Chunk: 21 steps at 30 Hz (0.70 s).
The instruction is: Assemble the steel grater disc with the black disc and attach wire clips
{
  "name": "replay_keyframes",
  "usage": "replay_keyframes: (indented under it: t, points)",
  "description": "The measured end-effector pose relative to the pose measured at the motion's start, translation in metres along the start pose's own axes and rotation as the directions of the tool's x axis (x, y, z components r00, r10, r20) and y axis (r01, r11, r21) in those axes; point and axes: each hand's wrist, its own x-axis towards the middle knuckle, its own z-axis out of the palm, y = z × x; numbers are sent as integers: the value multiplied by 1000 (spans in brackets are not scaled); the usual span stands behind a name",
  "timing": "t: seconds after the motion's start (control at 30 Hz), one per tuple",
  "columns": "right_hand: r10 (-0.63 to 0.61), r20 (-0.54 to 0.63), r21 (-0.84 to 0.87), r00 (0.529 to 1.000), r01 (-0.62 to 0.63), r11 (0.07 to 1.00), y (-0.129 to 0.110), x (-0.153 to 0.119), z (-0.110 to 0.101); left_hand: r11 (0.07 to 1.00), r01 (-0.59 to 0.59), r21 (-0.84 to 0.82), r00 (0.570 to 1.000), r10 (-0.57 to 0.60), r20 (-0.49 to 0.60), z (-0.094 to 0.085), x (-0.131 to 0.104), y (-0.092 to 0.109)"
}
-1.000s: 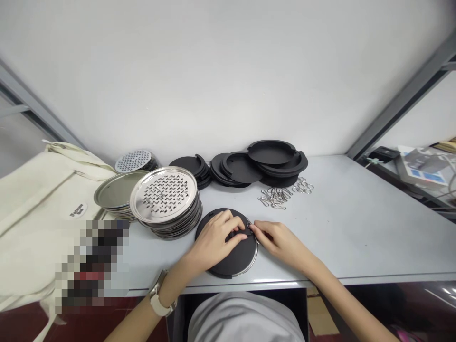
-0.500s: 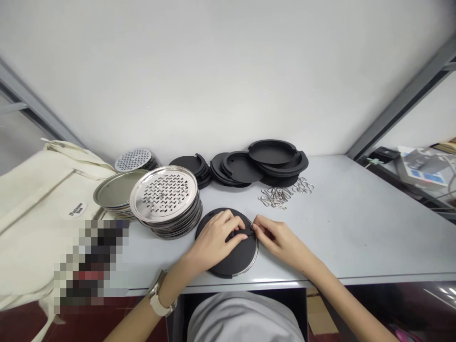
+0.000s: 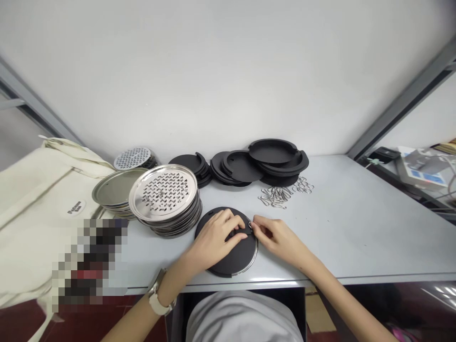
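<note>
A round black disc (image 3: pixel 233 260) with a thin silvery rim at its lower right lies flat at the table's near edge. My left hand (image 3: pixel 221 236) rests on top of it, thumb and fingers curled around a small dark part near its right side. At the disc's right edge, my right hand (image 3: pixel 272 233) pinches a small metal ring (image 3: pixel 250 225) between thumb and index finger. My fingers partly hide where ring and disc meet. Behind the hands lie a pile of metal snap hooks (image 3: pixel 275 196) and several split rings (image 3: pixel 302 185).
Left of the disc stands a tall stack of round metal grater plates (image 3: pixel 164 192), with plain metal discs (image 3: pixel 119 187) and more perforated plates (image 3: pixel 133 158) beyond. Black round covers (image 3: pixel 272 152) are piled along the wall. A cream cloth bag (image 3: pixel 39 204) lies at the left.
Both hands stay at the disc's right edge. The right fingertips have shifted very slightly at the ring, which shows a little more clearly now.
</note>
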Motion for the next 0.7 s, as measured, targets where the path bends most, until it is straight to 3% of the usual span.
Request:
replay_keyframes:
  t: [0.7]
  points:
    - [-19,-17,-80,1000,18,997,-6,-3,3,998,-37,54,999,38,-16,2,1,1]
